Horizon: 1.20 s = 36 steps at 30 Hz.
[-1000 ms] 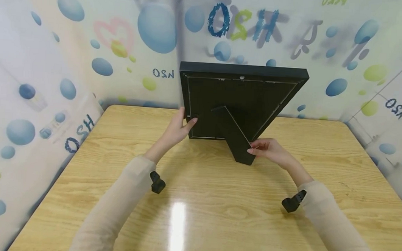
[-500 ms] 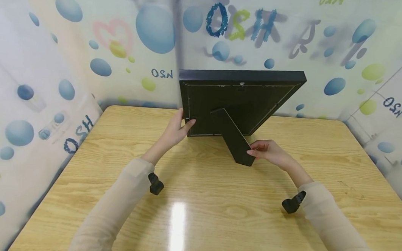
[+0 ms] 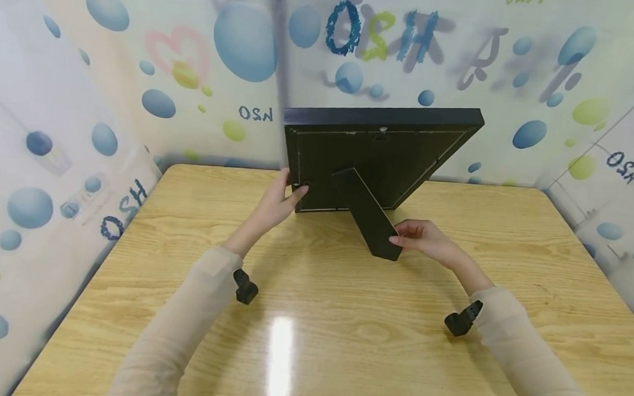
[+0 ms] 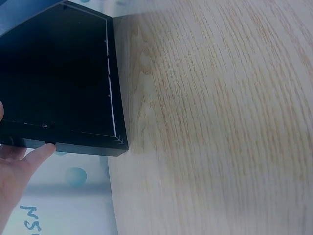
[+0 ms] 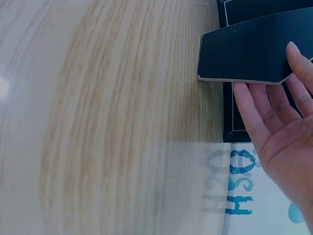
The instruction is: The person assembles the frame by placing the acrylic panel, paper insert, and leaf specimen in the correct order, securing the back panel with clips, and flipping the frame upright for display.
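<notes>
A black picture frame (image 3: 324, 156) stands near the table's far edge, its back turned to me. From its back a flat black easel leg (image 3: 372, 219) slants out toward me and to the right. My left hand (image 3: 277, 205) grips the frame's left side, thumb on the back; in the left wrist view that hand (image 4: 17, 169) is partly cut off. With my right hand (image 3: 424, 242) I pinch the leg near its lower end. In the right wrist view the thumb lies over the leg (image 5: 249, 49) and the fingers are beneath it. The frame's front is hidden.
The wooden table (image 3: 369, 332) extends in front of the frame, with a bright reflection on it. Behind it rises a wall covering (image 3: 192, 114) printed with bubbles and letters. A black wrist camera (image 3: 246, 287) sits on the left sleeve, another (image 3: 462, 318) on the right.
The frame has turned and tilted slightly, its lower right corner moving away from the right hand. Both hands keep their hold, nearly in the same places.
</notes>
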{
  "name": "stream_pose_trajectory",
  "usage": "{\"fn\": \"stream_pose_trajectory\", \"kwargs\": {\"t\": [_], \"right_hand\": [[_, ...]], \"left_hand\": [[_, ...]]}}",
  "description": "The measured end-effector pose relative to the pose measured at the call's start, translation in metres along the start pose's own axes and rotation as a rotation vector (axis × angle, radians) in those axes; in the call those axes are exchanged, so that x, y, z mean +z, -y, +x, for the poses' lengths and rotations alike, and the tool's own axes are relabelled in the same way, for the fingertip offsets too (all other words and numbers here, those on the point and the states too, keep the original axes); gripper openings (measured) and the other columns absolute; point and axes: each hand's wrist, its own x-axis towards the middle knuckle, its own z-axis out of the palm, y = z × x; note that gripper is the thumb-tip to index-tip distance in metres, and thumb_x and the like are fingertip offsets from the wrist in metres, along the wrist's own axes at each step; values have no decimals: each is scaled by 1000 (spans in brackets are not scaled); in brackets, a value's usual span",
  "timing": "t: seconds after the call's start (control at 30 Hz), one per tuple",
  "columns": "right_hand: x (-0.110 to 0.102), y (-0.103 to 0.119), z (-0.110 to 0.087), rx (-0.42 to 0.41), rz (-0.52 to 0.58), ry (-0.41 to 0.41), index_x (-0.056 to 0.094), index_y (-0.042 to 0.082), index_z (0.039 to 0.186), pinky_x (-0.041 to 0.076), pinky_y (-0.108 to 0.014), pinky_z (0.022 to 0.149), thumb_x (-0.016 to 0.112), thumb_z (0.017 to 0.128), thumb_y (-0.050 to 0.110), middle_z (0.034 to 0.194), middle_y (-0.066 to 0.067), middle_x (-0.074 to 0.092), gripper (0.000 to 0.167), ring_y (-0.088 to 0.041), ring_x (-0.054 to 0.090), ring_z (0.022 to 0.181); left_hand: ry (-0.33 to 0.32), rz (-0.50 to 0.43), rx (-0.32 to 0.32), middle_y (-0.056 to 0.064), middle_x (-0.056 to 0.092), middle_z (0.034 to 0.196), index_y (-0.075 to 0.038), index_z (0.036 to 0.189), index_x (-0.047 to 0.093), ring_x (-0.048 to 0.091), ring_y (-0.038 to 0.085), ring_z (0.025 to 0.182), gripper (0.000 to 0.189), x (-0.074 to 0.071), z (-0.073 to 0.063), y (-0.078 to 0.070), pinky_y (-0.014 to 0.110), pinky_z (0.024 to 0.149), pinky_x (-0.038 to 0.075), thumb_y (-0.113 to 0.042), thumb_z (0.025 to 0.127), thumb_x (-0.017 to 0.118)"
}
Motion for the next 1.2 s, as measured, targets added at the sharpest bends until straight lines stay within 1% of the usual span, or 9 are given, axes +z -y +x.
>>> {"fn": "stream_pose_trajectory", "kwargs": {"t": [0.27, 0.43, 0.67, 0.77, 0.87, 0.93, 1.03, 1.1, 1.2], "right_hand": [[1, 3, -1, 7, -9, -12, 52, -8, 117, 55, -36, 79, 61, 87, 16, 97, -4, 59, 39, -5, 59, 81], [-1, 5, -1, -8, -33, -32, 52, -6, 117, 54, -35, 80, 60, 88, 16, 103, -11, 60, 38, -3, 59, 82], [-5, 11, -3, -67, -59, -109, 55, -3, 116, 52, -24, 79, 58, 90, 20, 97, 8, 62, 35, -1, 59, 85], [-4, 18, -7, -102, -33, -208, 55, -3, 115, 49, -15, 76, 58, 90, 20, 95, 18, 60, 34, 1, 59, 85], [0, 29, -12, -129, 18, -401, 54, -1, 115, 47, -10, 75, 58, 90, 21, 94, 22, 58, 33, 4, 57, 87], [5, 38, -14, -136, 83, -566, 53, 3, 116, 45, -10, 77, 59, 89, 22, 98, 20, 55, 33, 3, 54, 91], [11, 52, -16, -149, 190, -752, 44, 8, 126, 44, -18, 91, 61, 87, 22, 113, 10, 50, 44, -5, 50, 106], [14, 60, -16, -144, 218, -802, 35, 11, 135, 39, -27, 101, 62, 86, 22, 128, 2, 43, 56, -13, 44, 118], [17, 71, -16, -110, 202, -781, 15, 15, 146, 28, -37, 112, 62, 86, 24, 148, -3, 23, 76, -19, 28, 135]], "left_hand": [[-22, -63, 25, 16, 47, 130, -4, 127, 37, 42, 30, 127, 40, -3, -1, 1, 50, 104, 36, -19, 93, 51], [-23, -107, 39, 16, 45, 132, -4, 128, 35, 42, 28, 128, 43, -7, -2, 1, 45, 99, 44, -15, 92, 54], [-13, -89, 11, 17, 42, 134, -3, 131, 33, 39, 28, 129, 50, -15, -5, 2, 43, 99, 45, -16, 89, 58], [-18, -87, -10, 19, 41, 135, -2, 131, 33, 39, 29, 129, 52, -20, -9, -1, 43, 100, 44, -17, 89, 59], [-26, -96, -11, 19, 42, 134, -1, 130, 34, 40, 29, 128, 51, -24, -13, -7, 44, 100, 44, -17, 89, 59], [-35, -103, 4, 18, 43, 133, -1, 130, 35, 41, 29, 127, 50, -27, -16, -11, 44, 99, 44, -16, 89, 59], [-45, -100, 28, 17, 45, 133, -2, 132, 35, 42, 27, 127, 50, -30, -19, -18, 43, 99, 44, -16, 90, 58], [-48, -93, 44, 16, 46, 133, -4, 134, 36, 43, 26, 126, 50, -33, -20, -21, 43, 99, 44, -17, 90, 57], [-44, -74, 54, 18, 47, 132, -2, 134, 36, 44, 28, 125, 49, -36, -22, -29, 44, 99, 44, -14, 91, 55]]}}
